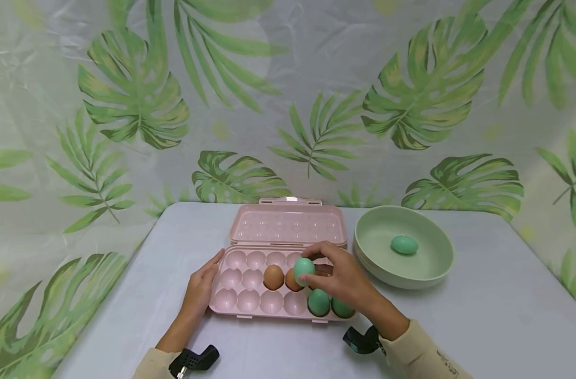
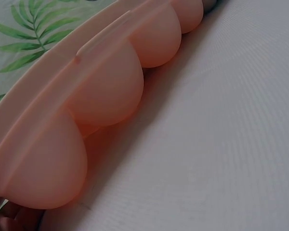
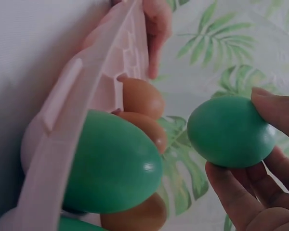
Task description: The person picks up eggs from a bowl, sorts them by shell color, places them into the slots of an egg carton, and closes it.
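Note:
A pink egg carton [image 1: 271, 302] lies on the table with its lid folded back. My left hand [image 1: 201, 288] grips its left end; the left wrist view shows fingers [image 2: 12, 216] at the underside of the round cups. Between the thumb and fingers of my right hand [image 1: 342, 276] is a green egg [image 3: 231, 132], raised over the cups. Green eggs [image 1: 319, 302] sit in the front row's right end. Brown eggs [image 1: 273, 277] stand in the middle row, partly hidden behind the right hand.
Right of the carton, a pale green bowl [image 1: 425, 271] holds one green egg [image 1: 404, 245]. The carton's lid [image 1: 288, 223] stretches toward the back of the white table [image 1: 496, 316]. A leaf-patterned cloth [image 1: 316, 63] hangs behind the table.

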